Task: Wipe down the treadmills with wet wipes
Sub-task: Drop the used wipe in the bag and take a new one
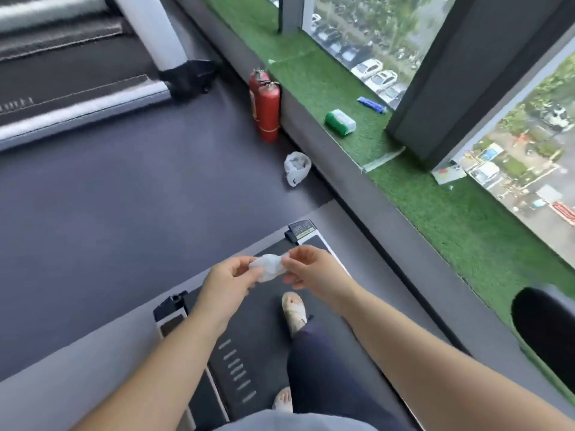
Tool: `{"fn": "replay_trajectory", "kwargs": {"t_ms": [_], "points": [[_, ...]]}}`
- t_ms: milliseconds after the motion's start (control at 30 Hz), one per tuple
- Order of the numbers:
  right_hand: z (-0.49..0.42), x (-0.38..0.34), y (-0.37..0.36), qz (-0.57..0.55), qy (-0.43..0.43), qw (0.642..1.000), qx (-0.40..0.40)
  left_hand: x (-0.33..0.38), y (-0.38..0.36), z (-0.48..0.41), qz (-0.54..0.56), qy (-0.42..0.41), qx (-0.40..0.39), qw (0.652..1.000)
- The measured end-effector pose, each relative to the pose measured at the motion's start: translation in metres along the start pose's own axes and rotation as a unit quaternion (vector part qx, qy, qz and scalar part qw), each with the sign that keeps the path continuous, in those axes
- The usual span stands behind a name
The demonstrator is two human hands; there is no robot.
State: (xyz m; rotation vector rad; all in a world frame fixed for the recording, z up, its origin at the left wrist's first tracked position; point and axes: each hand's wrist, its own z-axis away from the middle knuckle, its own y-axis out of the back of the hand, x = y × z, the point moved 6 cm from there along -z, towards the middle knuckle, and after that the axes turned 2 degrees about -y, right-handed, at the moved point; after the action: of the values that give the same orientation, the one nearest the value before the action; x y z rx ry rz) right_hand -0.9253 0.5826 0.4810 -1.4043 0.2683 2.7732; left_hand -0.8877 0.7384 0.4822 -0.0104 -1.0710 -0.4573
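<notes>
Very light, soft and limp wet wipe (268,267), probably damp and a little slippery; better to take by the edges and pull open gently. White, crumpled into a small wad. Pinched at one end by the left hand (227,276), at the other by the right hand (314,272). Held in the air, with the treadmill (258,309) belt directly under the grip.

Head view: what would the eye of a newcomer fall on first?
At the centre, the left hand and the right hand pinch a crumpled white wipe between them, above the treadmill belt. Farther off, two red fire extinguishers stand on the floor against the green turf ledge, where a green wipe pack lies.
</notes>
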Motion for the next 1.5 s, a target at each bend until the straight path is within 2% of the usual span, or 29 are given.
{"fn": "replay_trajectory", "kwargs": {"t_ms": [133, 267, 367, 533, 833, 1133, 1300, 1500], "points": [[-0.086, -0.049, -0.016, 0.044, 0.004, 0.998, -0.055, 0.010, 0.033, -0.067, 0.020, 0.031, 0.048, 0.998], [-0.164, -0.106, -0.039, 0.071, 0.010, 0.991, -0.109, 0.033, 0.072, -0.129, 0.042, 0.044, 0.127, 0.990], [-0.207, -0.141, -0.060, 0.108, 0.017, 0.985, -0.132, 0.044, 0.101, -0.164, 0.058, 0.062, 0.172, 0.981], [-0.270, -0.173, -0.087, 0.118, -0.010, 0.983, -0.141, 0.057, 0.143, -0.222, 0.072, 0.085, 0.199, 0.974], [-0.368, -0.209, -0.101, 0.089, -0.041, 0.993, -0.065, 0.087, 0.189, -0.347, 0.018, 0.070, 0.120, 0.990], [-0.459, -0.241, -0.067, 0.012, -0.028, 0.999, -0.016, 0.138, 0.185, -0.465, -0.029, 0.031, 0.065, 0.997], [-0.555, -0.244, -0.025, -0.037, 0.004, 0.999, 0.019, 0.159, 0.152, -0.578, -0.069, -0.022, 0.029, 0.997], [-0.690, -0.208, 0.053, -0.091, 0.010, 0.991, 0.098, 0.158, 0.060, -0.746, -0.086, -0.054, -0.054, 0.993]]}}
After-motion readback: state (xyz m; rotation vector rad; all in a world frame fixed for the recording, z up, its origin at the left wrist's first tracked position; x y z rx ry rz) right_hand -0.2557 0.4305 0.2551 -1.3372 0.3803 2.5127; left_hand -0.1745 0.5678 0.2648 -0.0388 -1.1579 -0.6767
